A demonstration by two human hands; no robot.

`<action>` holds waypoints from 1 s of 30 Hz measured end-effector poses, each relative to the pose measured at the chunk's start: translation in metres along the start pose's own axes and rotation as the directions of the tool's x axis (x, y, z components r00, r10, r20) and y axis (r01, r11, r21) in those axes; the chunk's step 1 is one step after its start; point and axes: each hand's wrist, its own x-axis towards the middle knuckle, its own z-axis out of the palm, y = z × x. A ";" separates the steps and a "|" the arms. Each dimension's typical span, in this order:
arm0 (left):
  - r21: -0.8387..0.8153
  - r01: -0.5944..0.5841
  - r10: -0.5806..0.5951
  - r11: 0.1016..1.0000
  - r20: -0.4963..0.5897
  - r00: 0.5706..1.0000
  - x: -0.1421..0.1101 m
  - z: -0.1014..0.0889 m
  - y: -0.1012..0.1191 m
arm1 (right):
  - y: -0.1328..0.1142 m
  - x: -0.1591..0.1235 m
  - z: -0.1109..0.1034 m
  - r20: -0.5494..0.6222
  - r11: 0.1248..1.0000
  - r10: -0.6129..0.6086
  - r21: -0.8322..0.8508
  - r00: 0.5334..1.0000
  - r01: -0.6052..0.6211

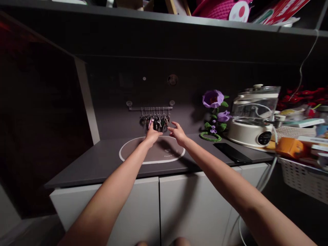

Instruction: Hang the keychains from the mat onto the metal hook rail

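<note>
A row of keys (159, 122) hangs on hooks from a clear rail (151, 108) fixed to the dark back wall. My left hand (152, 135) reaches up to the lower middle of the row, its index finger raised over the keys and its thumb apart to the right. Beside that fingertip hangs a small pink item (150, 123); whether the finger touches it I cannot tell. My right hand (178, 133) is just off the row's right end, fingers spread and nothing held. Below both hands, an oval brown mat (138, 158) with a pale rim lies on the counter.
To the right stand purple artificial flowers (213, 99), a black flat slab (232, 152) and a cream appliance with a clear top (246, 131). Farther right is a loaded white basket (302, 177). A shelf (159, 15) runs overhead, and white cabinet doors (138, 205) lie below.
</note>
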 end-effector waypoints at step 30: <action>0.066 -0.136 0.117 0.989 0.236 0.965 -0.101 -0.060 -0.022 | 0.008 -0.087 -0.099 0.191 0.602 -0.331 -0.711 0.924 0.363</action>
